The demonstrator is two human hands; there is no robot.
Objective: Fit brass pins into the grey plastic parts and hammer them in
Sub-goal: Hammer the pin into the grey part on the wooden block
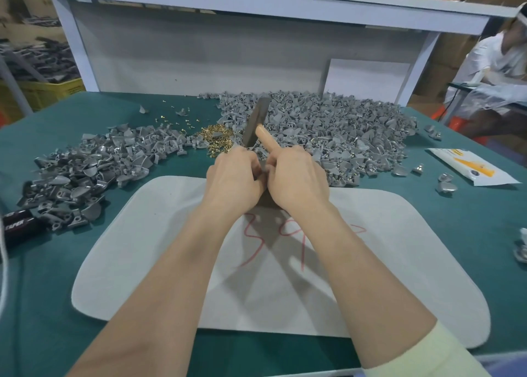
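Observation:
My left hand [235, 178] and my right hand [296, 177] meet at the far edge of the white mat [159, 248], knuckles toward me. My right hand grips the wooden handle of a hammer [258, 122], whose dark metal head points up and away. My left hand's fingers are curled against the right hand; what they pinch is hidden between the hands. A heap of brass pins [215, 140] lies just beyond my left hand. A big pile of grey plastic parts [336, 131] spreads to the right, and a second grey pile [94, 165] lies to the left.
Green cloth [427, 188] covers the table. A white and yellow packet [470, 167] lies at the right, with a few loose grey parts near it. A black object [20, 225] sits at the left edge. A white shelf frame [199, 48] stands behind. Another person [496, 71] sits far right.

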